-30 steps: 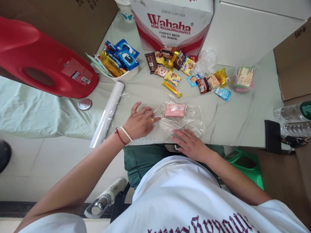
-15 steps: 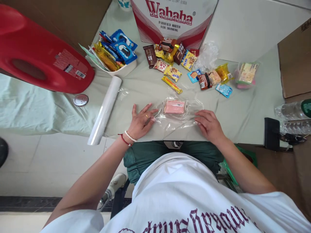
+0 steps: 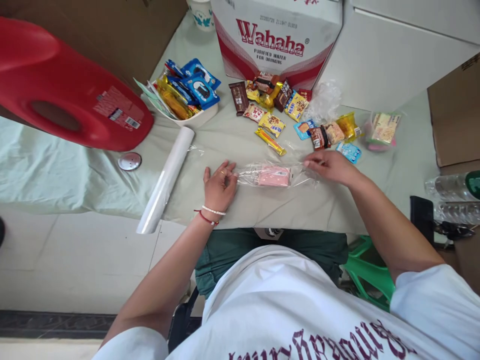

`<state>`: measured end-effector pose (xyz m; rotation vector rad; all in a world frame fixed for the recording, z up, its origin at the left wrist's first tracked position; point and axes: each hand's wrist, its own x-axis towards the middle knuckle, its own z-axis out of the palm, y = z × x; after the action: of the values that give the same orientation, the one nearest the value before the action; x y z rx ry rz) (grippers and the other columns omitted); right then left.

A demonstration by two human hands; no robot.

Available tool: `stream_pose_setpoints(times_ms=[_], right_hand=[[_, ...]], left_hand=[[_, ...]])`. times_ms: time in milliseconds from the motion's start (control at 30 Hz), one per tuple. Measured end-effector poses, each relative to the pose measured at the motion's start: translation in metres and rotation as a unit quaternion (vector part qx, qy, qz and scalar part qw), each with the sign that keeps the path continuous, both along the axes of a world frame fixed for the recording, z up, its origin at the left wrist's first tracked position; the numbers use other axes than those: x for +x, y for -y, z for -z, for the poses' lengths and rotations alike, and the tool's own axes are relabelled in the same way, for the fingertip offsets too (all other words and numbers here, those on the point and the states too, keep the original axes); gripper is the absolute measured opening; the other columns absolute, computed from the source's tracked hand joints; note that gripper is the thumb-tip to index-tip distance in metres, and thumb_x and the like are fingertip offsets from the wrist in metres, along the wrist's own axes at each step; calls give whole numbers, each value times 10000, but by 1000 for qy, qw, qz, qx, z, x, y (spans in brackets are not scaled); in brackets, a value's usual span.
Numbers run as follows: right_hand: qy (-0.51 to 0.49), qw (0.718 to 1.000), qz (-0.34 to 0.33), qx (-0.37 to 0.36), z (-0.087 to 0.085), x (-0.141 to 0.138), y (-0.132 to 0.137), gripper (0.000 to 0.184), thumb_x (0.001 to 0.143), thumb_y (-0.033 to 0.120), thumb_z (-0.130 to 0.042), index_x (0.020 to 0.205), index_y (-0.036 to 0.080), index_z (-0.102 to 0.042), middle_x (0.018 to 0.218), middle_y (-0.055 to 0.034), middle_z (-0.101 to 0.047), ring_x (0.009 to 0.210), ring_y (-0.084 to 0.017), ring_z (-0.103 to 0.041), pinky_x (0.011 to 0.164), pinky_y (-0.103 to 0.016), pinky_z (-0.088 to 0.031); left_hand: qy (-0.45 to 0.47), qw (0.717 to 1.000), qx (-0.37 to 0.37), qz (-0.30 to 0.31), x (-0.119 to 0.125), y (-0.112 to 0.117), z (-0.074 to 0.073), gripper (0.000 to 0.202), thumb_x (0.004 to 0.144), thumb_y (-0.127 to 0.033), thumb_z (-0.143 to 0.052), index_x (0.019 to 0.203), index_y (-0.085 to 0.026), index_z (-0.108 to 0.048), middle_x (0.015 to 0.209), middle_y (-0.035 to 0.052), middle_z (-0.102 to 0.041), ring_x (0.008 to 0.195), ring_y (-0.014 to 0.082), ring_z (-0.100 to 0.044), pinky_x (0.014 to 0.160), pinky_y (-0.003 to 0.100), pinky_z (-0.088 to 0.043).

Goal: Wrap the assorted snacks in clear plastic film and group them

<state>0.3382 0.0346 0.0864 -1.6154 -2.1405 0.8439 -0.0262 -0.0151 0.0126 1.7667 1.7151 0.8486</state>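
Observation:
A pink rectangular packet (image 3: 274, 176) lies flat on the cloth in front of me, with clear plastic wrap (image 3: 248, 175) folded over it in a long strip. My left hand (image 3: 220, 189) pinches the strip's left end between thumb and finger. At the other end, my right hand (image 3: 332, 166) grips the film's upper right corner with closed fingertips. A roll of plastic wrap (image 3: 165, 182) rests slantwise to the left of my left hand. Just beyond the packet lies a thin yellow snack stick (image 3: 270, 142).
Several wrapped snacks (image 3: 271, 124) lie before the Wahaha carton (image 3: 277, 42). A white bowl (image 3: 200, 118) of snack packs and a red jug (image 3: 71, 95) stand at left. A clear packet (image 3: 382, 131) and crumpled plastic (image 3: 325, 102) are at right.
The film's near edge has been folded up over the pink packet, narrowing the sheet to a strip. My right hand has moved away from me, from the near right corner to the far one.

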Motion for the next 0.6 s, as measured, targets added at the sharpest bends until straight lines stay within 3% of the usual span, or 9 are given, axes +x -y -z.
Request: stream_pose_setpoints(times_ms=[100, 167, 233, 300, 433, 500, 600], right_hand=[[57, 990, -26, 123, -18, -8, -34, 347, 987, 470, -579, 1077, 204, -783, 997, -106, -739, 911, -273, -666, 834, -435, -535], [100, 972, -101, 186, -24, -27, -56, 325, 967, 396, -617, 1202, 229, -766, 1241, -131, -701, 1149, -333, -612, 988, -531, -504], [119, 950, -208, 198, -23, -52, -75, 365, 934, 352, -677, 1286, 279, -743, 1458, -105, -604, 1356, -367, -483, 1110, -600, -422], [117, 927, -311, 174, -17, -79, -90, 360, 913, 324, -717, 1270, 311, -756, 1549, -58, -543, 1444, -363, -395, 1171, -618, -359], [78, 895, -422, 124, -1, -116, -116, 221, 890, 319, -742, 1091, 270, -822, 1511, -52, -587, 1419, -336, -410, 1183, -573, -345], [59, 901, -421, 91, 6, -122, -130, 177, 908, 347, -719, 1013, 255, -828, 1381, -57, -674, 1317, -296, -499, 1155, -509, -377], [86, 932, -350, 36, 14, -121, -150, 186, 930, 316, -661, 920, 204, -809, 1091, -68, -751, 1058, -223, -615, 1016, -389, -459]], left_hand=[[-12, 1000, 18, 12, -2, 0, 3, 242, 1009, -423, -501, 839, -253, -525, 1329, 52, -762, 1438, 239, -579, 1312, 647, -142], [-25, 999, 31, 21, -4, 0, 6, 235, 1016, -428, -500, 871, -251, -553, 1327, 59, -764, 1426, 246, -590, 1299, 654, -167], [-23, 999, 39, 23, -5, 0, 8, 218, 1012, -423, -511, 896, -250, -575, 1319, 66, -766, 1419, 254, -596, 1290, 661, -175], [-16, 999, 46, 19, -6, 0, 9, 208, 1004, -424, -525, 905, -251, -585, 1299, 69, -773, 1412, 259, -599, 1288, 660, -178], [-23, 998, 62, 11, -6, 0, 8, 227, 998, -437, -537, 883, -249, -589, 1265, 65, -778, 1397, 255, -601, 1281, 629, -224], [-28, 997, 66, 11, -7, 0, 6, 239, 999, -439, -540, 865, -247, -589, 1261, 66, -776, 1389, 255, -600, 1271, 614, -253], [-25, 997, 73, 9, -8, 0, 6, 251, 1002, -428, -545, 838, -242, -578, 1245, 71, -775, 1369, 254, -609, 1256, 597, -288]])
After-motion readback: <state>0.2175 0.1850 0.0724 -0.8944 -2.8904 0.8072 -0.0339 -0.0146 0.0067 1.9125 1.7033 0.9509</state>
